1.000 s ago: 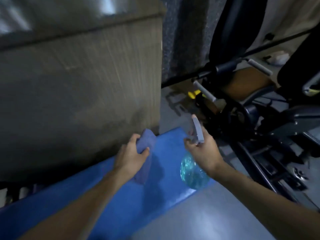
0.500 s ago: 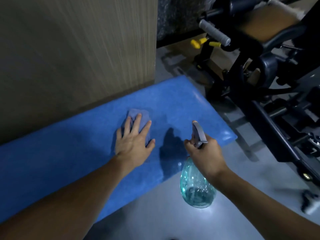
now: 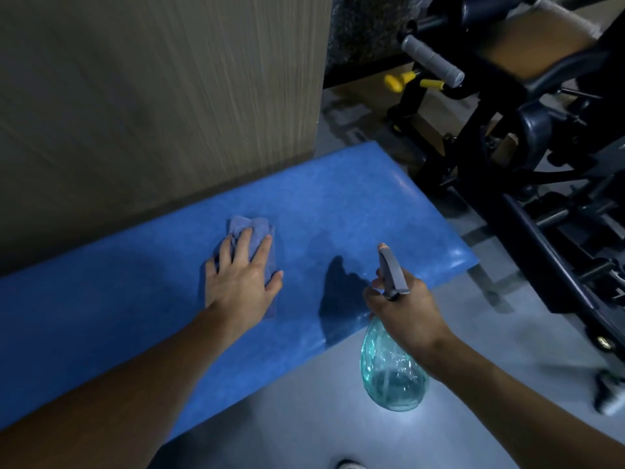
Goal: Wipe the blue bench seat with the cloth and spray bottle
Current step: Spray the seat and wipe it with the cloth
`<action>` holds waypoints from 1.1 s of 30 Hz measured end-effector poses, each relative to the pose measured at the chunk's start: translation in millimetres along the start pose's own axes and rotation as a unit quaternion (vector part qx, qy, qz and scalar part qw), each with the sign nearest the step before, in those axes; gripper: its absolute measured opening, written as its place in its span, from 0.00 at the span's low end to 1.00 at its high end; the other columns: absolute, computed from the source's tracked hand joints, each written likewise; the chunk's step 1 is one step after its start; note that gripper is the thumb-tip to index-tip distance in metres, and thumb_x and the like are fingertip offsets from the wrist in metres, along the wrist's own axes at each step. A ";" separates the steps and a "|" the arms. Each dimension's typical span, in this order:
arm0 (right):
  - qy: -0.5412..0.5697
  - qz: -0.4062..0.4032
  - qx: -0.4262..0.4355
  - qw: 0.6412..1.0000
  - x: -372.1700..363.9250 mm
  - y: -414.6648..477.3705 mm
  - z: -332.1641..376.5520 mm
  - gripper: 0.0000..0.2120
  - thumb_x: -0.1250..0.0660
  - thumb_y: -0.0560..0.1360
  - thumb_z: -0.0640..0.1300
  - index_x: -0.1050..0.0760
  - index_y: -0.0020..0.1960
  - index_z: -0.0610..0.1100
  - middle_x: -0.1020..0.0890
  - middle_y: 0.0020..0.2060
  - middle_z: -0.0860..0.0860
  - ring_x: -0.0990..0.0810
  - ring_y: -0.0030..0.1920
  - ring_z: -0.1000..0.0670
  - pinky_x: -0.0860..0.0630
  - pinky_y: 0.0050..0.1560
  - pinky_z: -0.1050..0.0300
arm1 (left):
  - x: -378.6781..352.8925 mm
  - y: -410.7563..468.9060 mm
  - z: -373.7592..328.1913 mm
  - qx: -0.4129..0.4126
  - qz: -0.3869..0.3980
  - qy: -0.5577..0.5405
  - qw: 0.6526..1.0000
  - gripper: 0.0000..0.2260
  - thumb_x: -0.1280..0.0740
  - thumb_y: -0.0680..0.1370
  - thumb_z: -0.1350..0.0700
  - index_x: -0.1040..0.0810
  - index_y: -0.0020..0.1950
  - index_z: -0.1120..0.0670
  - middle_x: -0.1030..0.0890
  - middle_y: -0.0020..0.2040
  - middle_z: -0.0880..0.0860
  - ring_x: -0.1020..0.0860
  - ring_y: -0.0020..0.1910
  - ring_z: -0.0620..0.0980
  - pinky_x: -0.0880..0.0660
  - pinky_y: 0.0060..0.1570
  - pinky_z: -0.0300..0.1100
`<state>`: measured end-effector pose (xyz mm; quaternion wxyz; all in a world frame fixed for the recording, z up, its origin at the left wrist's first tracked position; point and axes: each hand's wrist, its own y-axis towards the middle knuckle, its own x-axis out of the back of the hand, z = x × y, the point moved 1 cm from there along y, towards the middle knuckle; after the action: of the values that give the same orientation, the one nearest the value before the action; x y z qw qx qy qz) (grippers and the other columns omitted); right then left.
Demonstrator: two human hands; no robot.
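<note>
Left hand (image 3: 241, 286) flat — palm-down on cloth (image 3: 252, 228)

Long blue bench seat (image 3: 355, 204) above a grey floor (image 3: 304, 418), one crumpled blue-grey cloth (image 3: 250, 228) flat on it.

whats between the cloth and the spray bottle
In the head view, only bare blue bench seat lies between the cloth and the spray bottle, crossed by a dark shadow.
</note>
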<state>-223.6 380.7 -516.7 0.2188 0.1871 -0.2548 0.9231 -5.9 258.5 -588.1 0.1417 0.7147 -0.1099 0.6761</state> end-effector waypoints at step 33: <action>-0.014 0.195 0.067 0.978 -171.2 -121.6 22.4 0.05 0.30 0.72 0.40 0.25 0.42 0.47 0.21 0.38 0.49 0.20 0.40 0.41 0.19 0.47 0.41 | 23.6 -189.9 193.8 0.202 0.023 0.016 0.979 0.33 0.38 0.76 0.37 0.39 0.78 0.48 0.41 0.75 0.55 0.37 0.69 0.61 0.32 0.61 0.61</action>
<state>-14.7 409.7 -529.8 0.0177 0.1610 -0.2273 0.9603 243.0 369.0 -583.6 -0.0192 0.7150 0.0150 0.6987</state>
